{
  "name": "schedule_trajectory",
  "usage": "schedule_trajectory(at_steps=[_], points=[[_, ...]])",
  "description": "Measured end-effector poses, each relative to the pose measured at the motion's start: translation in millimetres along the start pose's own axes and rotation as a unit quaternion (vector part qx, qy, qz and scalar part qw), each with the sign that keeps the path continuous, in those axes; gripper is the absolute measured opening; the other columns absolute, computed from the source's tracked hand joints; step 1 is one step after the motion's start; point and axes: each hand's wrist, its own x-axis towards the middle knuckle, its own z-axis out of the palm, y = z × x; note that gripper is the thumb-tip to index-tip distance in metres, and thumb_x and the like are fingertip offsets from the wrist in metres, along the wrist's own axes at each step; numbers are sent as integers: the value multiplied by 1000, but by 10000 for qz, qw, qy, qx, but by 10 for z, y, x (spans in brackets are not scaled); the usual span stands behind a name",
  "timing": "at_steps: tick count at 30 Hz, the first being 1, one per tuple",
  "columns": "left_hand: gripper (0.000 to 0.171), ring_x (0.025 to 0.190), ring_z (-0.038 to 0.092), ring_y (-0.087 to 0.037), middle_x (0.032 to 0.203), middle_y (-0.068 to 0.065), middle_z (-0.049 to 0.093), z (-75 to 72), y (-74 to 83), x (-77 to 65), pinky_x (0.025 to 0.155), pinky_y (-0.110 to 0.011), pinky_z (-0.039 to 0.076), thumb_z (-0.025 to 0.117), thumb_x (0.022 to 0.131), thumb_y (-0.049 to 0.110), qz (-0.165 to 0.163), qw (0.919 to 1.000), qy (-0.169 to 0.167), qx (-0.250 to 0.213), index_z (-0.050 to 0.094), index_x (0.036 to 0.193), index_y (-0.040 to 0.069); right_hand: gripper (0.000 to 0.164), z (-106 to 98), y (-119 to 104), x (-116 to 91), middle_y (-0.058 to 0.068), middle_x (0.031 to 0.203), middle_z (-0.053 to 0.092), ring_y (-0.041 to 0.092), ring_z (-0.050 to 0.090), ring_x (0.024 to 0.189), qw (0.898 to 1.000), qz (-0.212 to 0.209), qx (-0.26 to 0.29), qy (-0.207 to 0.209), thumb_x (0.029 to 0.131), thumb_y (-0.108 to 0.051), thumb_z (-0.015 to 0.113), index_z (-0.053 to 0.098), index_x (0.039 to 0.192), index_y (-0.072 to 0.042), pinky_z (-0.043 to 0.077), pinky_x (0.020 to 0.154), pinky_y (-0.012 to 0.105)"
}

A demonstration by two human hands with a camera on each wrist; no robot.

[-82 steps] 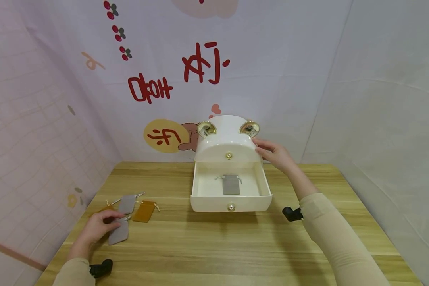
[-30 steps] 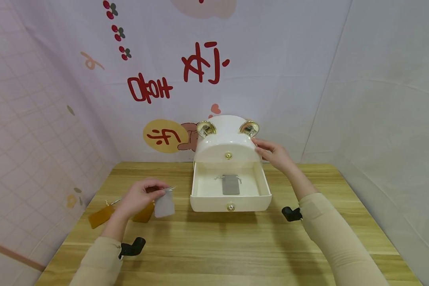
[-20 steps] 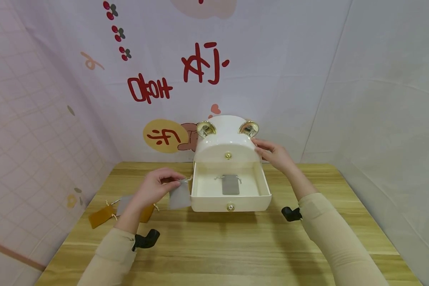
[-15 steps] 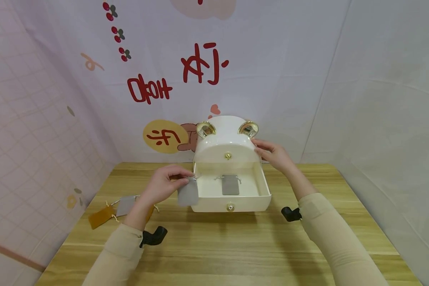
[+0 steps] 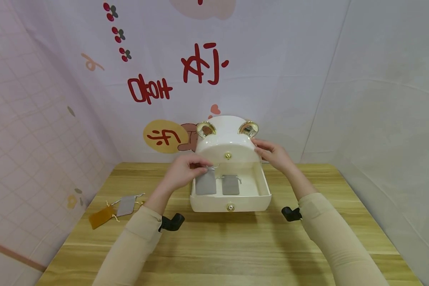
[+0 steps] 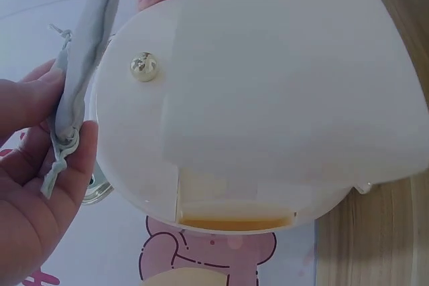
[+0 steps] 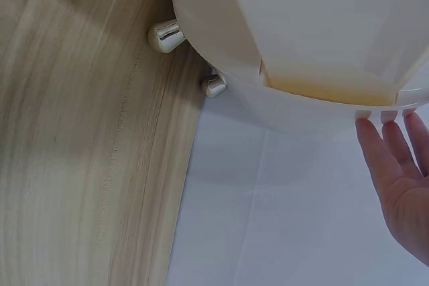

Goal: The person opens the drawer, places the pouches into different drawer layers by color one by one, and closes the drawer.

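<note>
My left hand (image 5: 185,171) pinches a grey drawstring pouch (image 5: 205,183) near its corded top, over the left part of the pulled-out drawer (image 5: 250,203). In the left wrist view the pouch (image 6: 86,51) hangs between thumb and fingers, edge-on. Another grey pouch (image 5: 230,185) lies flat inside the drawer. The drawer belongs to a white rounded storage box (image 5: 228,137) with gold ear-like discs and round knobs. My right hand (image 5: 276,155) touches the box's right side; in the right wrist view straight fingertips (image 7: 389,128) rest against its wall.
On the wooden table (image 5: 228,246) at left lie an orange pouch (image 5: 101,217) and a grey pouch (image 5: 126,205). A further orange pouch there is mostly hidden behind my left forearm. A printed cloth wall (image 5: 278,79) stands right behind the box.
My left hand has picked up a grey pouch from the left of the table and carried it rightward over the drawer. My right hand has stayed on the box.
</note>
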Motion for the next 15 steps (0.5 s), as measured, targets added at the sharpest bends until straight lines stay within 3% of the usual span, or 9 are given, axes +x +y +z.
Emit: schedule_trajectory(at_steps=[6,15], points=[[18,85,62,-17,93,-1,70,47,5,125,73,-30,53,75,86,1,-270,9996,36,1,80,100,9,50,-5,26,14,6,149,48,32,47,132,9999,-19,-96,41,99,-39,60,53,145,-22,49,96,48],[17,87,64,-17,94,-2,72,108,-41,204,74,-31,55,76,85,1,-596,9980,112,192,80,99,10,49,-8,27,13,7,149,48,32,47,132,9999,-34,-131,10,100,-37,60,53,145,-20,50,96,48]])
